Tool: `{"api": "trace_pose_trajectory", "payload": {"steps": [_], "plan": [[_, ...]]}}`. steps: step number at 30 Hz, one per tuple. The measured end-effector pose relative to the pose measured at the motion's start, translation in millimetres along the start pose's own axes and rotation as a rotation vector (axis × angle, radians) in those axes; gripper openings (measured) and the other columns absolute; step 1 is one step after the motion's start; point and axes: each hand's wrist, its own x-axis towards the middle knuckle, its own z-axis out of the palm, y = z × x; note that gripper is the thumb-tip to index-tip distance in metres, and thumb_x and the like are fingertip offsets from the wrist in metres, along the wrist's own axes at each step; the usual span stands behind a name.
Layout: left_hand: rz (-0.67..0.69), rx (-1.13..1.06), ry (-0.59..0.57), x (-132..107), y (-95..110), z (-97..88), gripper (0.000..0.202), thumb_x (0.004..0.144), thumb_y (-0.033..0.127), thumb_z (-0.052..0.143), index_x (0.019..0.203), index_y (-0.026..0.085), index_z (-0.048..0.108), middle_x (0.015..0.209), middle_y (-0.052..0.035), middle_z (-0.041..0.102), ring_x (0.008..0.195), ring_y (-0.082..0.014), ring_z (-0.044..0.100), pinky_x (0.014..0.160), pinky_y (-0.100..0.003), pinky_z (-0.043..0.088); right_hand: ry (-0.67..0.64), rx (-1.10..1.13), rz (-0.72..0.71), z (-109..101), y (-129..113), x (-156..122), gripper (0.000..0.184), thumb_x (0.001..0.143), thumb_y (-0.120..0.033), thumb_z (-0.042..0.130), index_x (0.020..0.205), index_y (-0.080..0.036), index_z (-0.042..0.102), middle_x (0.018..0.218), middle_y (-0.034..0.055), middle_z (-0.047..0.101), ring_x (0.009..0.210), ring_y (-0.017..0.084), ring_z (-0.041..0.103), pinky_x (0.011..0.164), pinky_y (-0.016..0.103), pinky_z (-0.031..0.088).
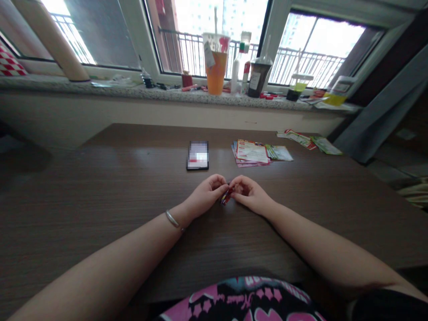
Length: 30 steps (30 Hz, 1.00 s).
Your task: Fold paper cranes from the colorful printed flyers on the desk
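Note:
My left hand [210, 191] and my right hand [250, 192] meet over the middle of the brown table [133, 178]. Between them is a small, shiny red and dark wrapper [226, 197], too small to read. The left thumb and fingers pinch its upper left side. On its right side, the right thumb and forefinger close against it, and the other fingers curl inward. Whatever lies inside the wrapper is hidden. Just beyond the left hand lies a phone [198, 155] with its screen lit and blurred.
Beyond my right hand lie a stack of printed packets [251, 151] and a green packet [279, 153]. More flat packets [326, 145] rest at the far right. Along the stone windowsill [117, 91] stand an orange drink cup [215, 71], a dark cup [258, 78] and bottles.

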Motion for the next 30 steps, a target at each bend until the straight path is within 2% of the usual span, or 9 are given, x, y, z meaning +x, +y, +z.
{"api": "trace_pose_trajectory", "payload": {"steps": [8,12,17,22,30], "plan": [[-0.025,-0.030,-0.089,0,-2,0.0,0.041,0.075,0.050,0.069,0.084,0.017,0.047,0.069,0.0033,0.058,0.058,-0.0090,0.054,0.058,-0.023,0.044,0.012,-0.237,-0.132,-5,-4,-3,0.023,0.079,-0.025,0.065,0.099,-0.022,0.055,0.066,-0.0068,0.043,0.054,0.009,0.040,0.055,0.024,0.036],[-0.031,-0.028,-0.115,-1,-2,0.5,0.039,0.076,0.048,0.069,0.083,0.017,0.046,0.064,0.0051,0.056,0.054,-0.0080,0.053,0.054,-0.022,0.042,0.001,-0.430,-0.217,-7,-9,-4,0.014,0.078,-0.023,0.066,0.088,-0.021,0.056,0.066,-0.0055,0.042,0.057,0.010,0.041,0.055,0.024,0.036],[-0.035,-0.044,-0.137,-1,-2,1.4,0.038,0.077,0.046,0.069,0.083,0.017,0.046,0.061,0.0050,0.057,0.052,-0.0084,0.053,0.053,-0.022,0.042,0.103,-0.635,-0.351,-10,-15,-5,0.006,0.082,-0.025,0.065,0.082,-0.021,0.061,0.076,0.0000,0.050,0.067,0.013,0.048,0.062,0.026,0.041],[-0.031,-0.082,-0.153,-1,0,-0.1,0.036,0.077,0.043,0.070,0.084,0.017,0.046,0.065,0.0038,0.060,0.055,-0.0082,0.054,0.055,-0.022,0.043,0.116,-0.674,-0.433,-13,-14,-4,0.004,0.084,-0.021,0.063,0.088,-0.023,0.064,0.085,0.0027,0.056,0.077,0.015,0.054,0.068,0.028,0.047],[-0.022,-0.130,-0.162,0,-2,-3.2,0.038,0.075,0.041,0.073,0.087,0.016,0.047,0.075,0.0009,0.064,0.063,-0.0095,0.058,0.062,-0.024,0.046,0.127,-0.591,-0.392,-15,-10,-2,0.005,0.083,-0.020,0.065,0.088,-0.021,0.063,0.089,0.0030,0.058,0.077,0.013,0.056,0.066,0.026,0.049]]}}
